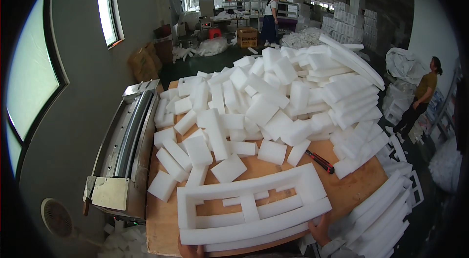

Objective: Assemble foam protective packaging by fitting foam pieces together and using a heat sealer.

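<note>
A white foam frame (254,227) with a crossbar in the middle lies at the near edge of the wooden table (360,185). My left hand (190,250) holds its near left corner, fingers partly hidden under the foam. At the near right side my right hand (320,231) grips the same frame, thumb against its lower edge. Through the frame's openings the tabletop and a few thin foam strips (232,202) show. Just beyond its far right corner is a red and black utility knife (321,161).
A big heap of white foam blocks (266,106) covers the table's far part. To the left stands a metal roller machine (129,140). Long foam pieces (378,214) are stacked at the right. One person (422,94) stands at right, another (270,19) farther back.
</note>
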### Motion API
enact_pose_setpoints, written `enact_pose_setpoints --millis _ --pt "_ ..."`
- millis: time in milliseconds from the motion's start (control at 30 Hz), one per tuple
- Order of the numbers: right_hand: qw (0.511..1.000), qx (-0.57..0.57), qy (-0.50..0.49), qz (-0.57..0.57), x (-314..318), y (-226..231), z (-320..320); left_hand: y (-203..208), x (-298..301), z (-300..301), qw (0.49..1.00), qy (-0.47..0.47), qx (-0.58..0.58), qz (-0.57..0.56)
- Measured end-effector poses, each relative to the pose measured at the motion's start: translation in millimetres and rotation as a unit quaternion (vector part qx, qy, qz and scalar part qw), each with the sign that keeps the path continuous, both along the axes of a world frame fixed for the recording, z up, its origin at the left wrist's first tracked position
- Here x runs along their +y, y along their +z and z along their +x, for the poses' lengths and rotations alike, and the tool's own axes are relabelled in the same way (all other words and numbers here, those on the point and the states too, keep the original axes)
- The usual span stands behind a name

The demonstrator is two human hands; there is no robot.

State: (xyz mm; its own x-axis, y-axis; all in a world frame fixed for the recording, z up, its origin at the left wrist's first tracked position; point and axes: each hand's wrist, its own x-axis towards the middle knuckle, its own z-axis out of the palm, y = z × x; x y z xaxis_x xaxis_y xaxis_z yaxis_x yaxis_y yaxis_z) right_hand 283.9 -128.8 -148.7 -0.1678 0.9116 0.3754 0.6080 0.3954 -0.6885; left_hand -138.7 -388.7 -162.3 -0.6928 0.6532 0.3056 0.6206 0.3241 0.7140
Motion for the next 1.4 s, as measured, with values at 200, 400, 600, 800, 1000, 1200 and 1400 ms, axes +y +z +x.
enact_pose_setpoints --millis 200,400,600,800,1000,1200,1400 --pt "0.999 -0.018 -0.004 -0.033 -1 -3 4 -3 -4 -10 0.999 -0.014 -0.041 0.023" --pt "0.976 0.126 0.074 -0.163 6 37 12 60 8 2 0.998 0.015 0.014 0.063" --pt "0.918 0.323 0.077 -0.217 28 83 -2 204 44 60 0.996 0.03 0.066 0.051" --pt "0.899 0.39 0.157 -0.125 22 196 -22 204 31 31 0.96 0.172 0.165 0.147" --pt "0.811 0.524 0.182 0.186 62 282 36 309 127 68 0.925 0.083 0.221 0.298" --pt "0.646 0.728 -0.015 0.23 111 265 138 351 303 295 0.605 -0.686 0.177 0.363" --pt "0.781 0.605 -0.157 -0.009 38 90 102 265 261 302 0.635 -0.727 0.145 0.219"
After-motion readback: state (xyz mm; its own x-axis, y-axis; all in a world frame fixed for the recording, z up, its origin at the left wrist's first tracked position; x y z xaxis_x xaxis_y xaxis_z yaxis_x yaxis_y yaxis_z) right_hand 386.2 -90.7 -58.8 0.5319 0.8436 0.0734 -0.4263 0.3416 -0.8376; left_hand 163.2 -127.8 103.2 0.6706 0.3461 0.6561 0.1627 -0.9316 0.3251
